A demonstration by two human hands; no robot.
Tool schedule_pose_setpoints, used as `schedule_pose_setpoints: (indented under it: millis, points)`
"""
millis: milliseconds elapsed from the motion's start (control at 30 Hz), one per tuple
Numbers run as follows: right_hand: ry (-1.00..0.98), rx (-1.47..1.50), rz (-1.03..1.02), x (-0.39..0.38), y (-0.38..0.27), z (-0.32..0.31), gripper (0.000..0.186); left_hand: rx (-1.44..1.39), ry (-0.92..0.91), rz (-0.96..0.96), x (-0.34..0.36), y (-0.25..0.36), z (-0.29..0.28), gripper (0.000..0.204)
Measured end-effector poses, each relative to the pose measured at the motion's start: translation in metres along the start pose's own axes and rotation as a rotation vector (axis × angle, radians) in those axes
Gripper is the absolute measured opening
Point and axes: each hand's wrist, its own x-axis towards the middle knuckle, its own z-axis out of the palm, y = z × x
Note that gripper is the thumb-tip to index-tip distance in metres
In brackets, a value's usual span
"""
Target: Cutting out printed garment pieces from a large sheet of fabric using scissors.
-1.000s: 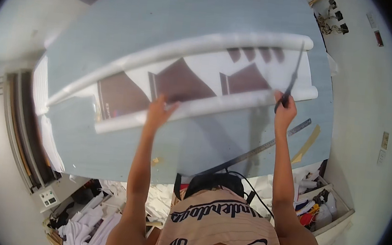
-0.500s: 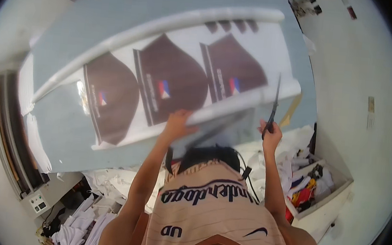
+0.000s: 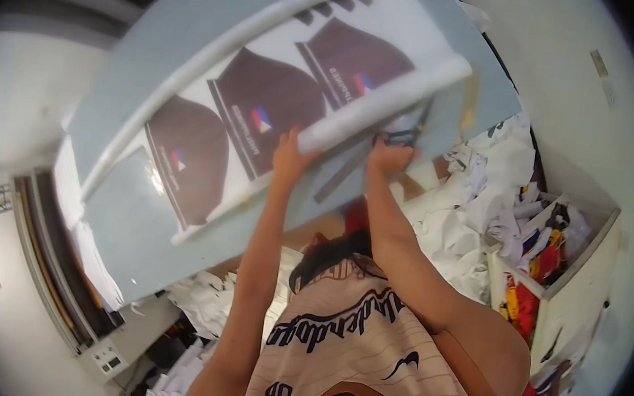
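A long white sheet [image 3: 270, 50] printed with dark brown panels lies across the table, its far and near edges rolled up. Each large panel [image 3: 269, 102] bears a small blue, red and white flag patch. My left hand [image 3: 290, 159] grips the near edge of the sheet, at the left end of the thick near roll [image 3: 386, 109]. In my right hand [image 3: 391, 159] are scissors [image 3: 421, 122] with dark handles, held closed around the grips beside the near roll. Motion smears the blades.
The pale blue table [image 3: 119, 236] has a dark strip [image 3: 342, 171] lying near its front edge. White scraps [image 3: 479, 183] pile up below it. To the right stands a white bin [image 3: 576, 276] with coloured cloth. A long roller machine [image 3: 52, 249] stands at left.
My right hand has swung the scissors left and inward, close to the near roll. My left hand has come up onto the sheet's near edge. The whole view has turned and shifted.
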Motion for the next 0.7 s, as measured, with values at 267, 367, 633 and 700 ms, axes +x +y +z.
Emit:
schedule_pose_setpoints:
  millis: [267,367,633,700]
  points:
    - [0.265,-0.024,-0.056,0.043,0.069,-0.037,0.064,-0.265,-0.001,0.08,-0.047,-0.005,0.035,0.086]
    - [0.132,0.089,0.307,0.039,0.064,-0.06,0.057,-0.387,0.041,0.022,-0.066,-0.028,0.04,0.084]
    - [0.257,0.241,0.023,0.088,0.117,-0.109,0.041,-0.406,-0.181,0.258,-0.106,-0.009,0.1,0.068]
    - [0.309,0.342,-0.161,0.103,0.125,-0.14,0.037,-0.219,-0.181,0.388,-0.115,0.002,0.112,0.069]
